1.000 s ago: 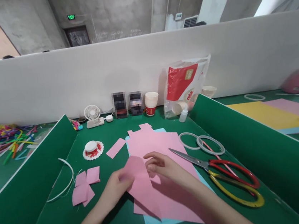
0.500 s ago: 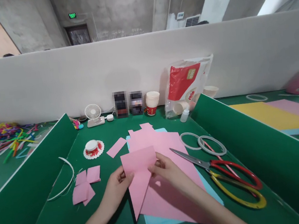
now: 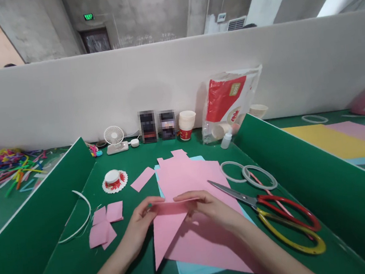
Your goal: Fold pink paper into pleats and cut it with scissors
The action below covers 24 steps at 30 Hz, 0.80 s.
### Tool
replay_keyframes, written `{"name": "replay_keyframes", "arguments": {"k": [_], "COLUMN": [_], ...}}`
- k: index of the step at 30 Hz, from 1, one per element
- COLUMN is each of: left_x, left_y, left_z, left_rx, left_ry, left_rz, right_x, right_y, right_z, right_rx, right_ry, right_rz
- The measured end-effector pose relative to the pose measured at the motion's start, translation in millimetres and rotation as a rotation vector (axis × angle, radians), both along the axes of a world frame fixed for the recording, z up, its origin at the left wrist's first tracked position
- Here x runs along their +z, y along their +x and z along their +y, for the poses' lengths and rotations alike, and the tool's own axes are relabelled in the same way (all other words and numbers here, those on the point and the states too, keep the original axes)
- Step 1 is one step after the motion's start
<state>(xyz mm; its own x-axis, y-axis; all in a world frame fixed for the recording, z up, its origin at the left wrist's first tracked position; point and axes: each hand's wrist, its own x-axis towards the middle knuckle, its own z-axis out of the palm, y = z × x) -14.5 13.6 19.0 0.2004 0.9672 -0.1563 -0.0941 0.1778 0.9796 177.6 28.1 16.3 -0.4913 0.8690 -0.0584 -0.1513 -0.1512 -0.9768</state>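
Note:
Both hands hold one piece of pink paper (image 3: 167, 229), raised over the stack and tapering to a point at the lower left. My left hand (image 3: 142, 223) pinches its upper left corner, and my right hand (image 3: 206, 207) pinches the upper right, with fingers laid along the top edge. That top edge is bent over into a narrow band. Beneath lies a larger pink sheet (image 3: 220, 234) on top of light blue paper (image 3: 201, 270). To the right of my right hand rest scissors (image 3: 252, 200) with one red and one yellow handle, their blade tip over the pink sheet.
Small pink paper pieces (image 3: 105, 225) and a white curved strip (image 3: 87, 213) lie left. Farther back are a cup-and-doily piece (image 3: 114, 180), a small fan (image 3: 114, 137), paper cups (image 3: 186, 123) and a glue bottle (image 3: 226, 140). Clear rings (image 3: 259, 177) lie right. Green dividers (image 3: 305, 175) flank the workspace.
The top edge of the held pink paper has been bent over toward me, and the fingers of both hands have moved up along it. The paper's lower point has swung slightly left.

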Motion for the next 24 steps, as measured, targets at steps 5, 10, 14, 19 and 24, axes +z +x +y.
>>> {"name": "replay_keyframes", "arguments": {"k": [5,10,14,19,24], "left_x": [9.4,7.5,1.1,3.6,8.1], "left_y": [3,0,-2,-1,5], "left_z": [-1,2,6,7,-2], "left_rx": [0.026,-0.082,-0.093,-0.084,-0.205], "left_ry": [-0.133,-0.217,-0.158,-0.028,0.093], "left_rz": [-0.110,-0.108,0.098,0.245,0.341], "right_x": [4.7,8.8,7.4,7.4,7.0], "right_y": [2,-2,0,4,-12], "right_z": [0,-5,-7,-6,-15], "right_rx": [-0.031,-0.035,0.069,0.017,0.107], "right_ry": [0.135,0.260,0.268,0.110,0.027], "right_rz": [-0.107,-0.304,-0.352,-0.188,-0.343]}}
